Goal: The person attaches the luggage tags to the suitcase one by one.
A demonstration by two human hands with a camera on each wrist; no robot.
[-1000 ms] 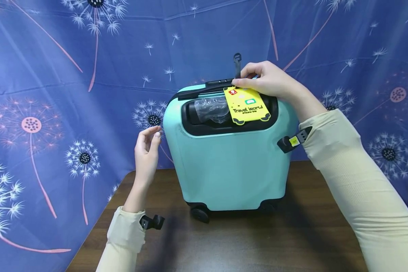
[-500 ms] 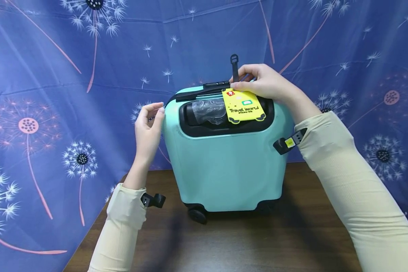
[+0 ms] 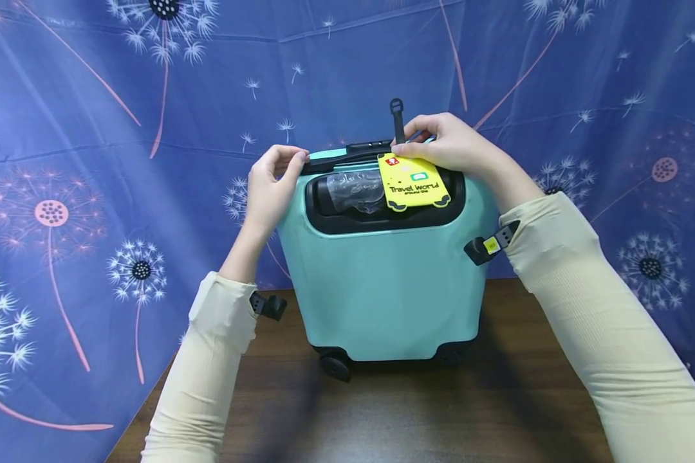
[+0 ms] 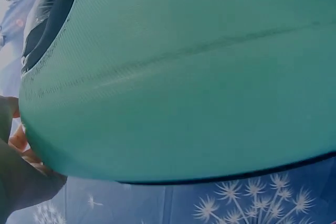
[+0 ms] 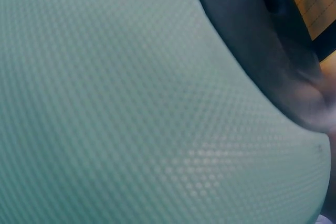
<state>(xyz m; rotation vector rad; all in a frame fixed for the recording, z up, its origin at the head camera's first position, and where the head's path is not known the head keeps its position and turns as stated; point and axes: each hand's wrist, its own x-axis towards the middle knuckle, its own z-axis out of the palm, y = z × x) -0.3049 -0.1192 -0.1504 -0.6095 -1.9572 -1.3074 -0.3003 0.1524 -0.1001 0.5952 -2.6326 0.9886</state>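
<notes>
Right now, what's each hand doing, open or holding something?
Left hand: at the suitcase's top corner; grip cannot be told.
Right hand: holding the yellow tag.

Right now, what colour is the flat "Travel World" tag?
The tag is mostly yellow, clearest in the head view.

A blue cloth [image 3: 208,116] filled the background, rising behind the far edge of a brown wooden desk [image 3: 417,411] and sweeping down along its left edge. Large dandelions [image 3: 141,269] were printed over it, some with white heads around dark centres, others with pink centres, several on long pink stems; small loose seeds [image 3: 286,127] drifted between them. Creases crossed the cloth sideways and downward. A pale gleam [image 3: 382,444] lay on the near middle of the desk, with soft-edged shadows [image 3: 304,405] towards its left and right sides. The left wrist view also showed the cloth, printed with white seed heads.
</notes>
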